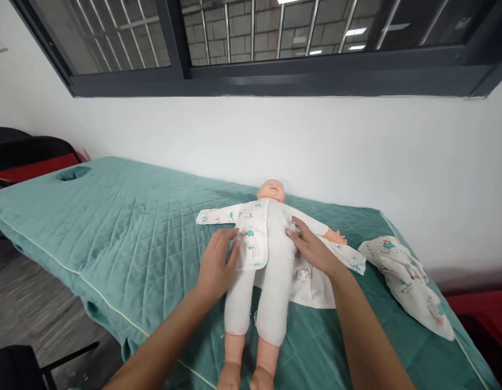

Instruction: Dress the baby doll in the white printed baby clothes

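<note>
Starting at the left, a green quilted cover (145,216) stretches away beyond the fingers, and here is the left hand (218,260), thumb and fingers apart at the edge of the jacket (254,230); whether they touch cloth, one cannot tell. Just beyond those fingertips a printed sleeve (218,215) reaches out leftward, and the front panel covers that half of the chest: this side is on. Centre stage, between the two sets of fingers, the doll (277,244) lies face up. Its head (271,190) points past the fingertips toward the wall (218,135), its feet (262,377) toward the person, the long axis running almost straight away (leaning a touch right at the head end). Now the right hand (313,249): thumb and forefinger parted at the doll's white side, nothing clearly caught between. Right of these fingers, the other half looks undone: the small hand (336,236) shows outside the jacket, the loose sleeve (354,259) lies beside it, and the front hangs open. Going on or coming off? One moment cannot settle it! Farthest right, well apart from the fingers, rests a bundled printed garment (409,287)
</note>
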{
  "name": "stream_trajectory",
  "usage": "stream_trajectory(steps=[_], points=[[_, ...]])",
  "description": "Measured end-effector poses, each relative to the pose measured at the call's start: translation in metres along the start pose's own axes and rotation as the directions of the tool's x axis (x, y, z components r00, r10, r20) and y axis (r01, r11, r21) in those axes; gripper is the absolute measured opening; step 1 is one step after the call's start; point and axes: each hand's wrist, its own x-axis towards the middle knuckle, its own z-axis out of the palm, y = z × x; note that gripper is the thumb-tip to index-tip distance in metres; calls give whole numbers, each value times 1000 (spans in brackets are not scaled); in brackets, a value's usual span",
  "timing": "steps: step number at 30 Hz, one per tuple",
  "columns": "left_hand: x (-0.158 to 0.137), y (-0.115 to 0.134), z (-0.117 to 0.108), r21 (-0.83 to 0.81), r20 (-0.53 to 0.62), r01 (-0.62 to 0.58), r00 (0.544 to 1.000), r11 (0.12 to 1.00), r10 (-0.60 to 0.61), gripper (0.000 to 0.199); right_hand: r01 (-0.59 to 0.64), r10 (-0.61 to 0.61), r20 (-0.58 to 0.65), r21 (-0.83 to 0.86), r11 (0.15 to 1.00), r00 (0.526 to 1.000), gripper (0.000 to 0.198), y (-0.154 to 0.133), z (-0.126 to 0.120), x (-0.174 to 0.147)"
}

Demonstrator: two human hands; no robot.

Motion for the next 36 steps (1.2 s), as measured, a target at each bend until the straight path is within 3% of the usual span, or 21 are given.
stream_trajectory(steps=[3, 5, 8, 11, 15, 18, 21, 25, 27, 31, 34, 36], points=[[19, -16, 6, -48, 15, 192, 981, 980, -191, 35, -32, 32, -5, -138, 990, 999, 63, -9, -21, -8], [32, -15, 11, -51, 55, 216, 975, 975, -213, 43, -133, 119, -63, -327, 936, 991, 46, -11, -39, -12], [53, 4, 21, -2, 161, 88, 983, 996, -87, 49, -277, 230, -154, -519, 808, 961, 39, -3, -66, -14], [74, 30, 36, 115, 308, -109, 949, 987, 68, 48, -365, 301, -207, -563, 741, 931, 42, 11, -83, -14], [87, 58, 52, 302, 390, -242, 914, 922, 112, 46, -377, 313, -214, -596, 709, 925, 40, 24, -81, -11], [89, 79, 63, 320, 417, -321, 893, 891, 172, 42, -353, 302, -189, -599, 718, 934, 38, 27, -72, -7], [94, 104, 85, 282, 506, -442, 822, 852, 259, 33, -333, 285, -176, -574, 748, 942, 35, 32, -66, -3], [106, 133, 134, 240, 715, -567, 652, 788, 251, 28, -279, 218, -177, -520, 807, 960, 26, 39, -66, -2], [112, 140, 159, 228, 776, -588, 591, 776, 221, 29, -267, 201, -185, -487, 831, 962, 20, 43, -67, -2], [127, 143, 189, 230, 826, -606, 536, 761, 177, 32, -289, 211, -219, -431, 855, 953, 16, 48, -68, 0], [140, 140, 194, 226, 853, -616, 499, 755, 152, 37, -306, 226, -245, -373, 876, 943, 14, 52, -70, 2], [148, 136, 192, 230, 854, -617, 499, 753, 148, 40, -312, 230, -270, -317, 896, 935, 16, 55, -74, 2]])
